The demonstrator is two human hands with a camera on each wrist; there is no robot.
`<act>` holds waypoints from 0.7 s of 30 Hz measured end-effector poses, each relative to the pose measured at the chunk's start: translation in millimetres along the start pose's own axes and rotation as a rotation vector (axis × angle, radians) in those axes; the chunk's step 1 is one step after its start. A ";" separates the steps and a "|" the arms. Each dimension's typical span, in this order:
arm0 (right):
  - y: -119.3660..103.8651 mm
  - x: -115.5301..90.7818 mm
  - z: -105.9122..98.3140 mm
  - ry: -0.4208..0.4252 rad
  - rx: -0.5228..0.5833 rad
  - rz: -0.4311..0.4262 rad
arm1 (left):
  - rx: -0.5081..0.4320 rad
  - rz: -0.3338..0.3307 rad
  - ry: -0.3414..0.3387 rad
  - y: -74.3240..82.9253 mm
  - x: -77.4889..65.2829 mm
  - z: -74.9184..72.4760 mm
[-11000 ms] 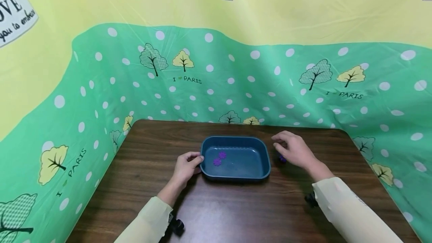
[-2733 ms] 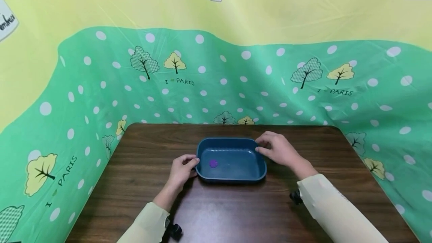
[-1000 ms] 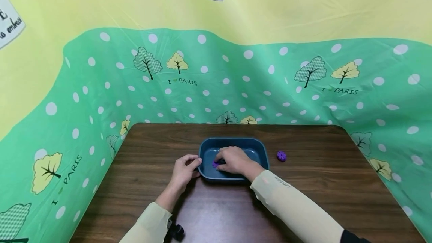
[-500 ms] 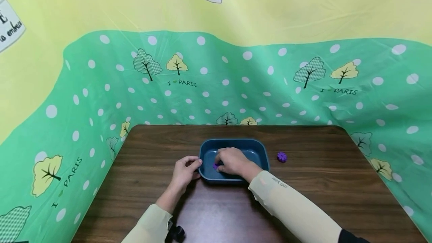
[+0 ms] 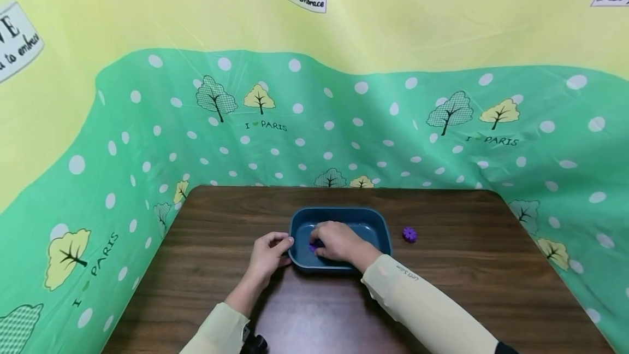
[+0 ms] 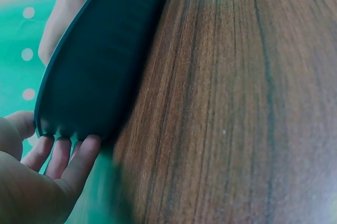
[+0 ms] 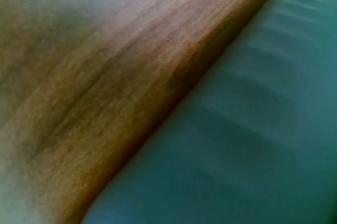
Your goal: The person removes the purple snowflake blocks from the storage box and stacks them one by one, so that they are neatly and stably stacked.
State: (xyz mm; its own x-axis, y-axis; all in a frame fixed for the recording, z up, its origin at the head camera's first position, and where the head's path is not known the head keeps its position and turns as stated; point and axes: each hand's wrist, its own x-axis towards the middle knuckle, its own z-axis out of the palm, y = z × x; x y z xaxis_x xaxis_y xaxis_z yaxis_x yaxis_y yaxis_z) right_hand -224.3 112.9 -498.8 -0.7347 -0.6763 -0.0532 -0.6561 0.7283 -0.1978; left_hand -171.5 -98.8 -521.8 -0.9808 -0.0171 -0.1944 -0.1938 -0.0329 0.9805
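A dark blue rectangular tray (image 5: pixel 339 210) rests on the wooden table. My left hand (image 5: pixel 267 255) holds its left end; in the left wrist view, thumb and fingertips meet the tray wall (image 6: pixel 100 60). My right hand (image 5: pixel 340 242) reaches inside the tray, fingers curled about a small purple flower-shaped piece (image 5: pixel 312 246) near the left end. Most of that piece is hidden by the fingers. Another purple flower-shaped piece (image 5: pixel 409 234) lies on the table, right of the tray. The right wrist view shows the tray's outer wall (image 7: pixel 253 129) but not the right hand's grip.
The brown table (image 5: pixel 472 266) runs on around the tray on all sides. A green and yellow printed cloth (image 5: pixel 314 102) hangs behind the table and along both sides. A small black device (image 5: pixel 255 343) sits at the left wrist.
Earlier, two purple pieces showed in the tray, later one. The right hand has moved from the tray's right side into it, onto the purple piece. The left hand keeps its hold.
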 end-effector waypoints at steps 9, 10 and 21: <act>-1.5 4.4 -1.6 -0.018 0.026 -0.001 | -0.011 -0.012 0.005 4.0 1.1 -2.8; -1.6 4.6 -1.7 -0.020 0.030 0.001 | -0.012 -0.016 0.005 4.3 1.3 -3.0; 5.6 -0.5 -2.0 0.011 0.126 0.029 | -0.020 -0.022 0.009 1.0 1.6 -1.6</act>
State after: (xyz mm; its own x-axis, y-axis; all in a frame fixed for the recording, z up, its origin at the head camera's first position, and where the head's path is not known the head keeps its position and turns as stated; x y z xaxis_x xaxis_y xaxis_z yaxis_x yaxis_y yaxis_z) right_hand -228.0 117.5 -498.0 -0.7555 -0.6532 -0.0503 -0.6079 0.7276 -0.3178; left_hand -173.2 -100.4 -521.2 -0.9761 -0.0255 -0.2159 -0.2143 -0.0536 0.9753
